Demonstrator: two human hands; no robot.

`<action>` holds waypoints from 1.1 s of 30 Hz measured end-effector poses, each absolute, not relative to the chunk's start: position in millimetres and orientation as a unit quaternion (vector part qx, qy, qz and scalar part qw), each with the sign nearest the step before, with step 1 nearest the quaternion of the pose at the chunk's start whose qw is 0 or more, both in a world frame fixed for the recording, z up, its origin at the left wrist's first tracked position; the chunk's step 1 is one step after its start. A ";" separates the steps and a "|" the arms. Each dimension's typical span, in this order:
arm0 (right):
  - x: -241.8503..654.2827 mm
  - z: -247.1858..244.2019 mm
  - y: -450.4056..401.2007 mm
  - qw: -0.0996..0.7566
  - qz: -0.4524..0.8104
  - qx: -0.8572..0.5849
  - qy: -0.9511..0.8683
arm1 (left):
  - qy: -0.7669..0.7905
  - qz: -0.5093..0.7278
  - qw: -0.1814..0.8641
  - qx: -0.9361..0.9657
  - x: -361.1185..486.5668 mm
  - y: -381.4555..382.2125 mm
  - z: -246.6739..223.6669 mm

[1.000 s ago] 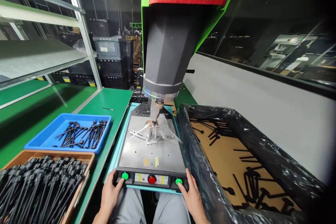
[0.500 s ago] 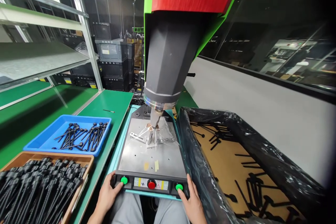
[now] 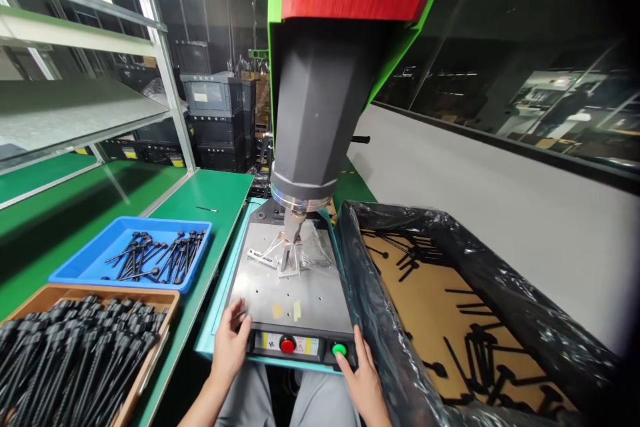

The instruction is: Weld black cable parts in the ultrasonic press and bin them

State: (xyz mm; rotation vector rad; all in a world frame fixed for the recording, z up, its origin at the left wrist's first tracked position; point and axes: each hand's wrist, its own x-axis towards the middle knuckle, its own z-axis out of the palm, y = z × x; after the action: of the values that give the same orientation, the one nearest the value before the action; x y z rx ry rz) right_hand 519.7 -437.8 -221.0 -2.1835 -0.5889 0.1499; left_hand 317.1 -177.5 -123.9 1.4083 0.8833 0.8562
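My left hand [image 3: 233,340] is over the front left corner of the metal plate [image 3: 260,307], thumb and fingers apart, covering the left green button. My right hand [image 3: 363,373] rests at the right corner of the control panel, its thumb at the green button [image 3: 339,349] and its fingers along the edge. Between the hands is a red button [image 3: 287,345]. Above the plate hangs the machine's black head [image 3: 315,107], its metal tip [image 3: 294,223] down at a small fixture [image 3: 287,257] with clear plastic around it.
At the left, a blue tray [image 3: 75,270] and a brown tray [image 3: 173,300] hold black parts. A box lined with black plastic [image 3: 370,320] stands at the right, black parts on its cardboard. A metal shelf [image 3: 165,60] rises at the back left.
My left hand has moved right and up from the left green button onto the plate's front corner. My right hand has stayed at its button. The view has shifted slightly.
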 end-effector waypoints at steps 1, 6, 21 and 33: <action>519.6 -220.2 -437.9 0.424 0.059 -0.872 -0.236 | 0.373 0.371 0.630 0.572 328.6 -175.0 -121.0; 517.6 -214.7 -437.0 0.432 0.053 -0.869 -0.236 | 0.331 0.354 0.753 0.445 374.5 -159.4 -105.9; 508.8 -163.0 -396.1 0.542 -0.071 -0.805 -0.230 | 0.228 0.255 0.883 0.322 372.9 -186.8 -69.3; 478.5 -98.9 -236.7 0.599 0.166 -0.647 -0.442 | 0.203 0.285 0.867 0.354 368.1 -180.6 -17.6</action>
State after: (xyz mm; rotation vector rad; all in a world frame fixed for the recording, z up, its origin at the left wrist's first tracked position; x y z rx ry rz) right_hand 478.5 -236.7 -98.9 -1.5002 -1.0262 0.3855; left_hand 368.1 -180.6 -17.6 0.7412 0.4247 0.5976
